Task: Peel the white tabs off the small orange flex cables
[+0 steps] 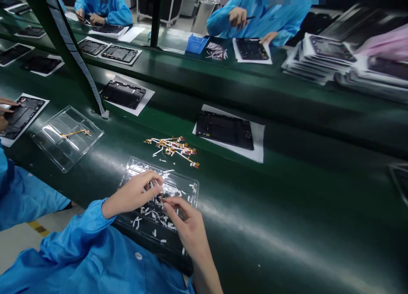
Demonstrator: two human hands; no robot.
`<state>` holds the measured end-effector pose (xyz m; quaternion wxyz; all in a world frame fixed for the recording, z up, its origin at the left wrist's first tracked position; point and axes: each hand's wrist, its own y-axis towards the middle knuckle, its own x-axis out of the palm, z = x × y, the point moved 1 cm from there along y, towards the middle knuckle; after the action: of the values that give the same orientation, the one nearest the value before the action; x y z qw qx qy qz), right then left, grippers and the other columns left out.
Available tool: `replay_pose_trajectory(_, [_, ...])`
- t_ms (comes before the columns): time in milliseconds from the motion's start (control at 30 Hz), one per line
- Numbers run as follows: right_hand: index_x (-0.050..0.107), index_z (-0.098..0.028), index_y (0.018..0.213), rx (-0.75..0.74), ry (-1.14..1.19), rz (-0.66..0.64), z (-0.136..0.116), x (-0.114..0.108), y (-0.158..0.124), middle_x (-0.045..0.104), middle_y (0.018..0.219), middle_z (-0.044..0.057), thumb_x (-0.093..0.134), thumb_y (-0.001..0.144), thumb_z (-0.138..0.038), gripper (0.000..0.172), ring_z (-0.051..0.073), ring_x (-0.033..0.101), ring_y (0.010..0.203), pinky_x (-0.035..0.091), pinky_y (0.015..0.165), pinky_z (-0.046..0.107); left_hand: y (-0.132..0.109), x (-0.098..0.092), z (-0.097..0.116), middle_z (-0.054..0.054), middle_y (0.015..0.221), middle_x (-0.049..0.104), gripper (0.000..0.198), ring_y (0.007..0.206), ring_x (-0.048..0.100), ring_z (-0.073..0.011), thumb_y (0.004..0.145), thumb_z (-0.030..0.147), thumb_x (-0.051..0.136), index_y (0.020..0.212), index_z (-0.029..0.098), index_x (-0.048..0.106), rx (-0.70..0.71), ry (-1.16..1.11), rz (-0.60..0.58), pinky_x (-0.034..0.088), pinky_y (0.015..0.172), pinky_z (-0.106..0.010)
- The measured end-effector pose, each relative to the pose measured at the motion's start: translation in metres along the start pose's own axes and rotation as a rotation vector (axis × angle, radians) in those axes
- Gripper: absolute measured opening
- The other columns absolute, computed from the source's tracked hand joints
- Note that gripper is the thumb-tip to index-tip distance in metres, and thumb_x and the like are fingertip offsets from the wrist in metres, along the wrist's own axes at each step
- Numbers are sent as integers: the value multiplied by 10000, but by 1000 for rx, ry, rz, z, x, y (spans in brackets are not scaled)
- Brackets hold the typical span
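Over a clear plastic tray [186,179] strewn with white paper-like scraps [156,215], my two hands meet, fingertips almost touching. My left hand [137,193] pinches the upper end of what looks like a small flex cable [162,196], mostly hidden by the fingers. Thumb and forefinger of my right hand [188,226] close on its lower end. Just beyond the tray lies a loose pile of flex cables [174,147], with white strips and orange-brown ends. Some scraps have fallen on the bench in front of the tray.
A second clear tray [68,139] at left holds one flex cable [76,133]. Tablet housings [225,130] lie on white sheets along the green bench [287,200]. A slanted post [68,47] rises at left. Co-workers in blue sit opposite and to the left.
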<state>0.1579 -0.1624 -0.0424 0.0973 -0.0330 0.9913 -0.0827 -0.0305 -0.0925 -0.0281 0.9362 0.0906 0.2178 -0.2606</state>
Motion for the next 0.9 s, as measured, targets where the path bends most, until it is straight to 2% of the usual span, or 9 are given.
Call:
replay_pose_trajectory(67, [750, -194, 944, -19, -9, 13, -1, 1, 1, 733, 815, 45, 659, 928, -439, 262, 201, 677, 756, 547, 705, 289, -1, 2, 0, -48, 1061, 698, 165, 955, 664, -175, 1042, 269, 515, 1086, 212, 664, 57, -12, -76, 555, 832, -297])
replay_pose_trajectory(133, [747, -199, 935, -47, -19, 23, -2, 1, 2, 722, 806, 35, 662, 926, -413, 230, 190, 667, 743, 540, 710, 282, -2, 2, 1, -44, 1011, 700, 213, 968, 658, -175, 1055, 220, 470, 1031, 207, 681, 113, 8, -91, 548, 862, -306])
replay_pose_trajectory(400, [740, -203, 894, -76, -45, -32, 1, 0, 2, 716, 828, 35, 677, 921, -367, 178, 188, 653, 762, 517, 730, 284, 1, -15, -5, -36, 923, 639, 247, 877, 625, -162, 1072, 213, 417, 942, 185, 626, 94, 81, 138, 517, 804, -279])
replay_pose_trajectory(500, [746, -203, 892, -81, -44, -30, 1, 0, 2, 724, 853, 45, 663, 935, -367, 189, 198, 667, 795, 515, 734, 290, 0, -17, -11, -56, 996, 655, 228, 952, 638, -179, 1067, 195, 426, 1011, 183, 647, 89, 180, 234, 517, 860, -305])
replay_pose_trajectory(600, [747, -206, 889, -92, -45, -29, 1, 0, 3, 717, 852, 41, 652, 950, -350, 184, 194, 668, 804, 508, 736, 287, -5, -10, -9, -84, 1089, 660, 226, 1018, 645, -205, 1056, 193, 455, 1130, 188, 668, 117, 364, 311, 519, 902, -344])
replay_pose_trajectory(667, [753, -213, 934, -110, -39, -34, 1, 0, 2, 713, 872, 39, 639, 963, -328, 165, 192, 669, 824, 508, 752, 286, -9, -1, -5, -72, 1062, 679, 198, 978, 660, -200, 1042, 241, 517, 1139, 197, 684, 173, 405, 243, 532, 860, -331])
replay_pose_trajectory(800, [765, -231, 1009, -161, -38, -51, 3, -2, 1, 715, 923, 41, 610, 986, -288, 167, 189, 670, 868, 511, 778, 286, -13, 11, 3, -39, 1002, 734, 213, 913, 685, -183, 1025, 339, 574, 1093, 191, 711, 259, 318, 2, 550, 795, -301])
replay_pose_trajectory(900, [774, -236, 997, -181, -60, -60, 4, -2, 1, 719, 917, 41, 614, 988, -272, 164, 185, 669, 852, 512, 770, 281, -13, 11, 2, -40, 1037, 752, 232, 940, 689, -181, 1051, 283, 522, 1117, 182, 720, 260, 279, -50, 555, 832, -308])
